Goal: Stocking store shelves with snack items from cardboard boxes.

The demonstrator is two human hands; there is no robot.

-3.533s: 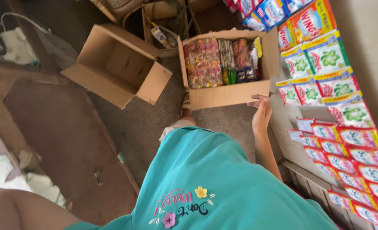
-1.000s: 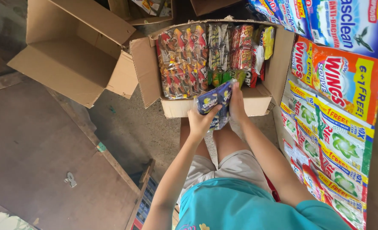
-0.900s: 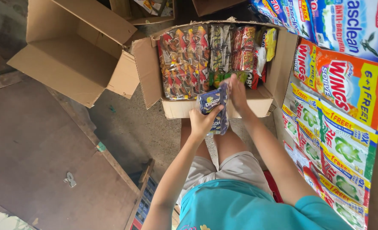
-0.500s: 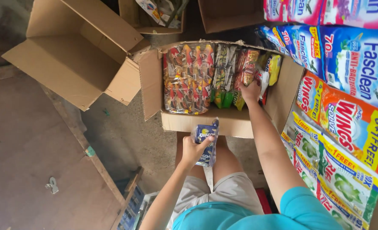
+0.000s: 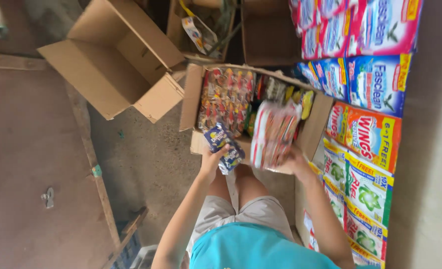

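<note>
Head view: pulling snack packs out of the open box [image 5: 308, 134], one pack in each hand.
Left hand [image 5: 212, 160] is closed on a small blue packet [image 5: 224, 148], held just in front of the box edge. Right hand [image 5: 294, 162] grips a red-and-white strip pack [image 5: 273, 133] from below, lifted over the box w/ fingers wrapped round its lower end. Next move, I'd judge, needs a free spot for both packs; box is full of packs, detergent sachets [image 5: 368, 144] hang close at right.
</note>
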